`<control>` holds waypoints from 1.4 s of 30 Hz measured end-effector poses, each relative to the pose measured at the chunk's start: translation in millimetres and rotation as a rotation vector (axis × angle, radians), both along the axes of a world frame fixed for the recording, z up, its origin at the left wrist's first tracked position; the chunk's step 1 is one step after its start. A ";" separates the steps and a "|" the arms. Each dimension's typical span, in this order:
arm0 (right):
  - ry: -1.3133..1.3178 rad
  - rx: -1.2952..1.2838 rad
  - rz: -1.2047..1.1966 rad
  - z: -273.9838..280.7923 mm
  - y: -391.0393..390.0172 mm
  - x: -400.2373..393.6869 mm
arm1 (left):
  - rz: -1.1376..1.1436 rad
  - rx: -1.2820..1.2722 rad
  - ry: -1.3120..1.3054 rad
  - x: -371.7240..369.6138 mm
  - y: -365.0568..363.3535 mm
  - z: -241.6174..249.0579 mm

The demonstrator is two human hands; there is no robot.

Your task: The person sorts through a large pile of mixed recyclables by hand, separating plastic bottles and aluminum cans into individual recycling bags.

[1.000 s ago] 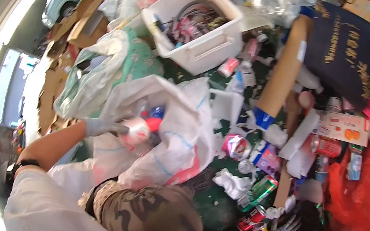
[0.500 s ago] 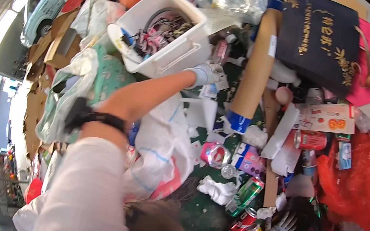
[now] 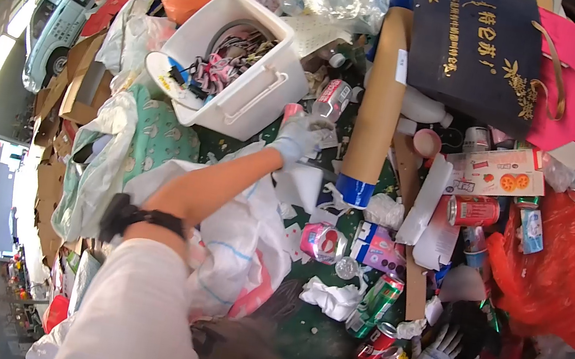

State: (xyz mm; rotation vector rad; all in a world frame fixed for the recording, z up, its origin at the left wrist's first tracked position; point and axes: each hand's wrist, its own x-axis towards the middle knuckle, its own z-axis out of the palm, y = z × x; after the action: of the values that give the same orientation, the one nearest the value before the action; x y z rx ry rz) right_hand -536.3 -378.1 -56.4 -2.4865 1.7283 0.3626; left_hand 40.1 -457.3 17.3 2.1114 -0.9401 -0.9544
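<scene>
Honestly, the left hand (image 3: 301,137) hides its grip, so I cannot tell; the right hand (image 3: 434,355) lies splayed.

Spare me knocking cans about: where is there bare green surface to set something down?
The widest bare patch lies between the crumpled white paper, the lower red can and the camouflage cap. A narrow one shows between the white bin and the white sack. It is crowded around the right hand and red plastic bag.

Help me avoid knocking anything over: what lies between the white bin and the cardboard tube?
In the head view, a pink-labelled bottle and some crumpled litter lie between the white bin and the cardboard tube.
</scene>
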 end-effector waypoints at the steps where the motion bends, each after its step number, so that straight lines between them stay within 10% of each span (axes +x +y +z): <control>1: -0.005 0.007 -0.003 -2.5 0.9 -1.2 | 0.018 -0.062 -0.009 -9.3 21.9 38.1; 8: -0.020 0.105 -0.050 10.3 -0.3 -0.6 | -0.167 0.040 -0.781 -37.3 254.8 190.7; 14: -0.195 0.505 -0.251 52.0 -15.3 4.6 | -0.094 0.370 -0.820 -35.7 412.6 154.7; 17: -0.631 0.351 -0.206 70.5 8.8 -2.2 | -0.073 0.054 -0.797 -59.2 346.4 226.8; 24: -0.562 -0.024 -0.154 109.5 100.7 -14.4 | -0.124 -0.145 -0.251 -38.5 149.5 208.6; 34: -0.356 0.061 -0.408 128.5 120.2 36.8 | -0.431 -0.048 -0.783 25.6 -162.9 156.0; 42: -0.296 0.098 -0.473 134.9 115.2 47.3 | -0.330 0.081 -0.906 75.9 -266.0 117.4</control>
State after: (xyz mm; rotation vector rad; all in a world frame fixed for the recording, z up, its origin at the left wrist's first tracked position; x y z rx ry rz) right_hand -489.0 -262.9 78.5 -1.8658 2.0229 0.0332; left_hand 116.0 -723.3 134.7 2.5296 -1.7396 -0.1093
